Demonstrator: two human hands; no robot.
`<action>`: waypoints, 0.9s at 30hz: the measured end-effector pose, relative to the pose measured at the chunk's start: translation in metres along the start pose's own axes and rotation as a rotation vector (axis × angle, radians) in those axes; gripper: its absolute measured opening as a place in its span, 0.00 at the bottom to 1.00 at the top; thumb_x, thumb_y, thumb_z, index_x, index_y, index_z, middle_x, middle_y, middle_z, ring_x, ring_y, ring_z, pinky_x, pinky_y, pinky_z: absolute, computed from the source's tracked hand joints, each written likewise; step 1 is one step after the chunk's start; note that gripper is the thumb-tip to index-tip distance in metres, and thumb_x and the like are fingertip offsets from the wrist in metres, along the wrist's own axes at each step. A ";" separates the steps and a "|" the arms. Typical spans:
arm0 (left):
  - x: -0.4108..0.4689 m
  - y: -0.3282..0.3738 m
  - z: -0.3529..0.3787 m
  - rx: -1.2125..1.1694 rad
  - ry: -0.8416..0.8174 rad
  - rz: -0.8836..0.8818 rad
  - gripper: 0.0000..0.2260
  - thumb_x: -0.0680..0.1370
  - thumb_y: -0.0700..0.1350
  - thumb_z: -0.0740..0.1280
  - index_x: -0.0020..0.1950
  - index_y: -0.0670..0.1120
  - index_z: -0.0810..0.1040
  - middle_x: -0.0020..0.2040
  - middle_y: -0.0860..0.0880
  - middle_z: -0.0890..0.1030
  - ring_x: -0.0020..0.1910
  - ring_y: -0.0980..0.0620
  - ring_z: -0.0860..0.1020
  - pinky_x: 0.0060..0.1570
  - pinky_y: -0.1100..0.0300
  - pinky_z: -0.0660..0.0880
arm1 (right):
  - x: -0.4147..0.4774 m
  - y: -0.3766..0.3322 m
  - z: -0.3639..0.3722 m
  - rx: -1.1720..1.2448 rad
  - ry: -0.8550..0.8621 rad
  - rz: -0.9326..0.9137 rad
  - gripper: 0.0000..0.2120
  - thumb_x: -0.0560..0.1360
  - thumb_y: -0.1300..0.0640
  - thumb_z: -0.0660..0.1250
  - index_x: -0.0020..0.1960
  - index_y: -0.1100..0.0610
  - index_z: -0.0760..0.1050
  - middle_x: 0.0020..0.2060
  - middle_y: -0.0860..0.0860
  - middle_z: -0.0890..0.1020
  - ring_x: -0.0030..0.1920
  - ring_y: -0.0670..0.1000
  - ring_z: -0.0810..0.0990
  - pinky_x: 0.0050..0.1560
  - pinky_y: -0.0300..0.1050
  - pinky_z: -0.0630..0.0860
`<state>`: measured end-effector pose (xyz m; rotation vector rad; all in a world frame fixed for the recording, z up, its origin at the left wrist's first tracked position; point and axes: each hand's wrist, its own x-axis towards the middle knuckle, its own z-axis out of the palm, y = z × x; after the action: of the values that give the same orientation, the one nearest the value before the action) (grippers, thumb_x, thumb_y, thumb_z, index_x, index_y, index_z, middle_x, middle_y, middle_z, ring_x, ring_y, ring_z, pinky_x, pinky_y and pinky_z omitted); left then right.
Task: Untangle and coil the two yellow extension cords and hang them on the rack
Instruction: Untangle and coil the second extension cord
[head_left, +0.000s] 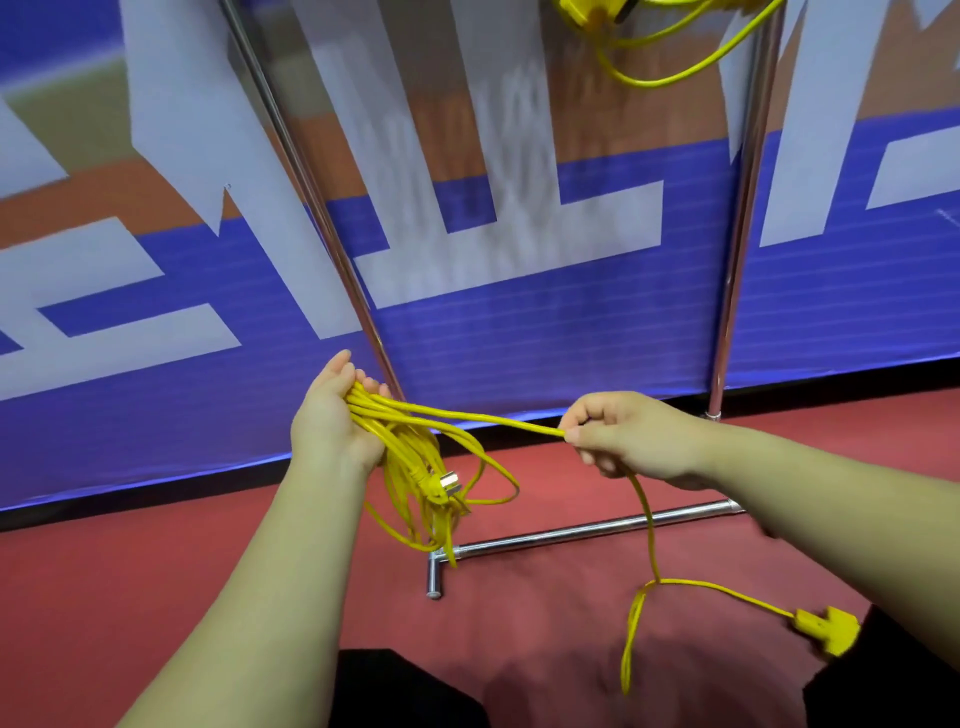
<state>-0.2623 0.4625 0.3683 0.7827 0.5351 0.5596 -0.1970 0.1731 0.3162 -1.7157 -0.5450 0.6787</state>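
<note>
- While one yellow cord (587, 11) already dangles from the rack (744, 208) at the top right of the frame (whether it is coiled neatly up there, I cannot tell), the second cord is only partly gathered.
- At centre, the left hand (332, 421) grips the coil (405, 488) of finished loops, the plug (448, 483) hanging among them.
- The right hand (628, 436) pinches the taut strand coming off the coil.
- Left to do: wind in the slack tail (648, 519) down to the socket end (826, 629) at lower right, then hang it.
</note>
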 end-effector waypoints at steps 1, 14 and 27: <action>0.004 0.000 -0.002 0.034 -0.007 -0.011 0.07 0.82 0.40 0.63 0.56 0.47 0.79 0.33 0.50 0.74 0.27 0.55 0.75 0.34 0.60 0.75 | -0.002 0.001 -0.003 0.008 0.005 0.017 0.03 0.80 0.61 0.66 0.49 0.60 0.78 0.35 0.54 0.79 0.31 0.50 0.72 0.33 0.42 0.69; -0.065 -0.056 0.033 0.848 -0.530 -0.078 0.08 0.78 0.44 0.72 0.54 0.42 0.85 0.27 0.52 0.72 0.23 0.54 0.65 0.24 0.62 0.67 | -0.014 -0.032 -0.017 -0.056 0.327 -0.147 0.03 0.74 0.59 0.74 0.43 0.57 0.82 0.34 0.55 0.84 0.31 0.48 0.76 0.40 0.49 0.76; -0.071 -0.078 0.042 0.878 -0.588 -0.007 0.07 0.78 0.41 0.72 0.54 0.40 0.83 0.33 0.45 0.72 0.24 0.53 0.67 0.26 0.60 0.69 | -0.031 -0.039 -0.020 -0.069 0.206 -0.175 0.01 0.77 0.63 0.70 0.49 0.59 0.80 0.38 0.56 0.86 0.35 0.48 0.79 0.38 0.38 0.76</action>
<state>-0.2668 0.3505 0.3501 1.7060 0.2110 0.0364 -0.2056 0.1477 0.3626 -1.7532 -0.5710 0.3577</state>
